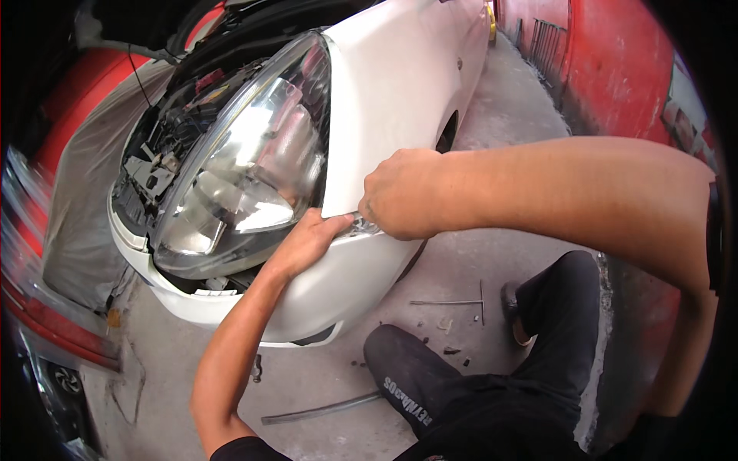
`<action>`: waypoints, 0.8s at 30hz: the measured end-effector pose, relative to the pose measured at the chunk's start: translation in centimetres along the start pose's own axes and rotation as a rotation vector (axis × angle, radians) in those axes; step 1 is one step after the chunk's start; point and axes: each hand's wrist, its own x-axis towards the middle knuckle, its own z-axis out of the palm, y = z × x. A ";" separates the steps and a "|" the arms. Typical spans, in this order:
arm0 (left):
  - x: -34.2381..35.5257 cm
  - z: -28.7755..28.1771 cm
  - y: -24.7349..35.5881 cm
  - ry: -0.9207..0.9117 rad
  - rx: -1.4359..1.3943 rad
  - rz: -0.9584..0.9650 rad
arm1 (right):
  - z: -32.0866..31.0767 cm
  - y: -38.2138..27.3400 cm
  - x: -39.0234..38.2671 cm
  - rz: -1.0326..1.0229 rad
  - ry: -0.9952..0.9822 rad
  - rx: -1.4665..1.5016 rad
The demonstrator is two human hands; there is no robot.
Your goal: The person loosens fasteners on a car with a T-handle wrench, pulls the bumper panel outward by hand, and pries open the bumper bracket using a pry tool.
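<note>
A large clear headlight [254,173] sits tilted in the front corner of a white car, with a dark gap along its lower edge. My left hand [306,247] grips the upper edge of the white bumper [307,303] beside the lamp; its thumb points right along the edge and its other fingers are mostly hidden. Just to the right, my right hand [403,194] is closed in a fist at the seam where the white fender [384,92] meets the bumper. Whatever those fingers hold is hidden. A little shiny, ragged material [361,226] shows between the two hands.
The engine bay [173,138] lies exposed under a raised hood. On the concrete floor are a T-shaped metal tool [446,302], small dark fragments [451,350] and a long grey strip [323,409]. A red wall [623,69] runs along the right; a plastic-covered vehicle [92,192] stands left.
</note>
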 end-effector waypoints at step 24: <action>0.2 0.1 -1.1 0.015 -0.037 0.153 | 8.5 -3.5 0.7 0.767 0.146 0.911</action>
